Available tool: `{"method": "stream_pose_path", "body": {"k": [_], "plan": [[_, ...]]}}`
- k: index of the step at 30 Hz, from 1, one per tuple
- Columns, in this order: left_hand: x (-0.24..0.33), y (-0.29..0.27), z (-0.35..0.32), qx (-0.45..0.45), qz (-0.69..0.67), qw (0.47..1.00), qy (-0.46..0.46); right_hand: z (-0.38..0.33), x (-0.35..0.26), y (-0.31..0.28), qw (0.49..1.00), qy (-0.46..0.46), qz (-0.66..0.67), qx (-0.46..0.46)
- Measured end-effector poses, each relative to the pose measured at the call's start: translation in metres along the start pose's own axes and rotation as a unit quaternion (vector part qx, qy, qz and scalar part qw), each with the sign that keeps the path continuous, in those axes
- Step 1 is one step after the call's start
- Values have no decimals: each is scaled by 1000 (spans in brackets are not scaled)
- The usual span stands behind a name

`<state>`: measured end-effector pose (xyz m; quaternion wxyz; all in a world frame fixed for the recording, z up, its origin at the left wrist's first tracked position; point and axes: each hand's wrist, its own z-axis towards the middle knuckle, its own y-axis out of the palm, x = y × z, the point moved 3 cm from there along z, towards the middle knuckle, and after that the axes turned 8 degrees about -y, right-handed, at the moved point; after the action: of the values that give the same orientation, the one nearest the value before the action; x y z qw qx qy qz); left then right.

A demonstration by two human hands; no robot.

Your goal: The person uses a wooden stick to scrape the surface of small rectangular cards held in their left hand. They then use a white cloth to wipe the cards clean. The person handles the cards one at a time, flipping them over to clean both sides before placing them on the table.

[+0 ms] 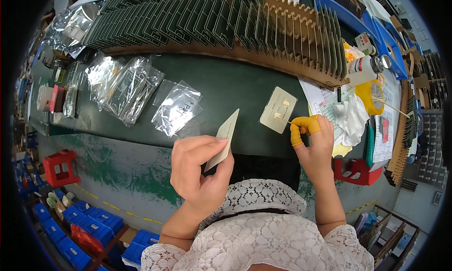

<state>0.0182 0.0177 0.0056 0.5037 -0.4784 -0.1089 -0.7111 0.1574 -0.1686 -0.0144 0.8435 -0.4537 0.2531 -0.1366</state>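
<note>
My left hand [200, 169] is closed on a pale cream card-like board [224, 141], which it holds tilted on edge above the front of the table. A second pale board [278, 110] with rounded corners and shiny gold-toned patches lies flat on the dark green tabletop [235, 82]. My right hand [312, 141] is at that board's lower right corner. Yellow finger cots cover its thumb and forefinger, which are pinched together. From the pinch a thin pale stick [288, 122] points at the board; its tip is too small to make out.
A long slotted rack [188, 48] full of upright dark green boards spans the back. Clear plastic bags [178, 108] lie left of my hands. To the right are crumpled white tissue [351, 118], a yellow tape roll [369, 95], a white bottle [361, 70] and a green-handled tool [370, 146].
</note>
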Motion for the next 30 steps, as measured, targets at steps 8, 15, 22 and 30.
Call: {"method": "stream_pose_path", "body": {"k": [8, 15, 22, 30], "plan": [[0, 0, 0, -6, 6, 1000, 0, 1, 3, 3, 1000, -1, -4, -10], [0, 2, -1, -5, -6, 1000, 0, 1, 2, 2, 1000, 1, -2, -16], [-1, 0, 0, -2, -32, 999, -3, 8, -10, -9, 996, 38, 72, 40], [2, -2, 0, -3, -39, 999, 26, 19, -70, -29, 955, -21, 291, 54]]}}
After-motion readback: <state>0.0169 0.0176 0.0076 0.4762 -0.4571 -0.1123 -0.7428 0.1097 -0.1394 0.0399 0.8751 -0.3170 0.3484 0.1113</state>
